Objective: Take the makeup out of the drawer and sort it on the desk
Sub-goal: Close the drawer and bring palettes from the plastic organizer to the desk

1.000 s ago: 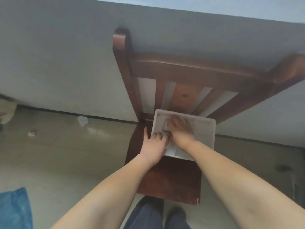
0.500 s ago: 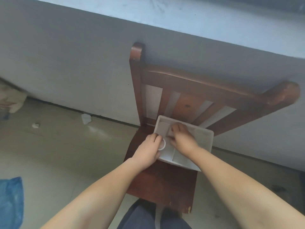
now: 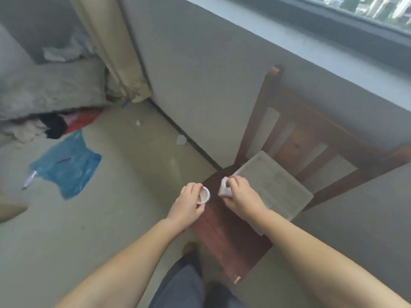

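- my left hand (image 3: 189, 203) has its fingers (image 3: 193, 189) curled around a small round white jar (image 3: 203, 196), open top facing up, tan stuff visible inside. Thumb sits underneath at the jar's 6 o'clock, so it's more of a cradle than a proper squeeze. Tilt it and I reckon the contents could spill, or the jar could roll out.
- my right hand (image 3: 241, 197) is pinching a small white makeup piece (image 3: 224, 188), fingertips (image 3: 231, 182) pressed on its top edge. Too blurry to name it better than that, and I can't tell how solid the grip is.
- both items are up off the translucent plastic drawer tray (image 3: 278, 185), which sits at 3 o'clock from my right hand, on the wooden chair seat (image 3: 224, 232).
- the tray looks like it hangs past the seat edge on the 4 o'clock side. A forearm bump could tip it.
- no desk anywhere in view, so it's a carry with both hands full. Blue plastic bag (image 3: 66, 165) at 9 o'clock on the floor looks like a slip risk.
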Action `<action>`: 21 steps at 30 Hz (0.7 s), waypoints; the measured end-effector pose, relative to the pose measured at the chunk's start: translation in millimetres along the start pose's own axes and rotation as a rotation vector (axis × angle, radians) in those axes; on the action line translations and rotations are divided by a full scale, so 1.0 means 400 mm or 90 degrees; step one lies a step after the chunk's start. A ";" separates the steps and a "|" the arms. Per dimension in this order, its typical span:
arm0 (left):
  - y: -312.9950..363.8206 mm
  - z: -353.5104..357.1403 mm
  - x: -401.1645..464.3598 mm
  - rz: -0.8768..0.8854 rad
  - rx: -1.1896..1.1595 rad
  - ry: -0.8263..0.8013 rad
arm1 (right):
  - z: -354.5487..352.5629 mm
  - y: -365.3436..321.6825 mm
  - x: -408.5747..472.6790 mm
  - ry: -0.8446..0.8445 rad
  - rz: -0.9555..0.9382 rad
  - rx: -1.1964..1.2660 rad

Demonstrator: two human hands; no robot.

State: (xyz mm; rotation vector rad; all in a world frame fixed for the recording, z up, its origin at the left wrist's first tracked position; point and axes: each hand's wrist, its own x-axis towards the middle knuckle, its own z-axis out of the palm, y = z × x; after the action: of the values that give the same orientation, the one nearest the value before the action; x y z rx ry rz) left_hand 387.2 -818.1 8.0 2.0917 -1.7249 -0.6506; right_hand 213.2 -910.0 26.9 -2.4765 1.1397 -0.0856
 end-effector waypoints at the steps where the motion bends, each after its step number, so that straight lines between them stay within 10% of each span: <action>1: -0.016 -0.006 -0.053 -0.027 -0.005 0.020 | 0.013 -0.034 -0.011 -0.019 -0.036 -0.009; 21: -0.495 -0.158 -1.564 -0.710 -0.074 0.426 | 0.590 -1.311 -0.465 -0.311 -0.727 -0.103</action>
State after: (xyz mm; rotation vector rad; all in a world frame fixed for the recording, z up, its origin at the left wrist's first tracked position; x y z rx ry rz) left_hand 488.9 -167.0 32.0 2.6270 -0.0911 -0.2095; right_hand 516.8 -387.6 37.0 -2.7218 -0.5327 0.2816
